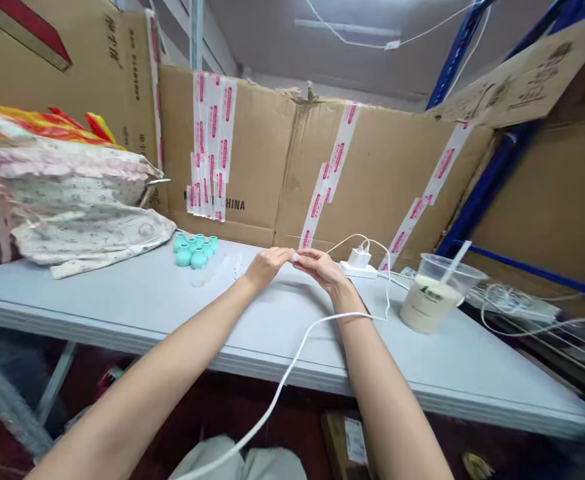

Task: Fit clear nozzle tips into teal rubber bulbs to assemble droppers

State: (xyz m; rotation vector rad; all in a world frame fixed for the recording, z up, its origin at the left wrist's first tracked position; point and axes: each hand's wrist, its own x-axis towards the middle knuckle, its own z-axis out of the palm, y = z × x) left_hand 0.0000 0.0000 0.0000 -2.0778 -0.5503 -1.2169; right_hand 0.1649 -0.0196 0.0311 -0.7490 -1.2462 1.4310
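Above the back half of the grey table [292,340], my left hand [271,262] and my right hand [321,267] meet at the fingertips. Both are closed on a small whitish piece [295,257], mostly covered by the fingers; its kind cannot be made out. Left of my hands stands a cluster of several small turquoise vase-shaped pieces [192,252]. Between them and my left hand lie clear plastic items [217,270], too faint to name. A white cable [292,360] passes over my right forearm.
A plastic cup with a pale drink and straw [429,300] stands at right. Behind my right hand sits a white power strip with a charger [359,263]. Floral cloth [92,227] covers the left corner. Taped cardboard [252,147] walls the back; blue shelf posts [492,180] rise at right.
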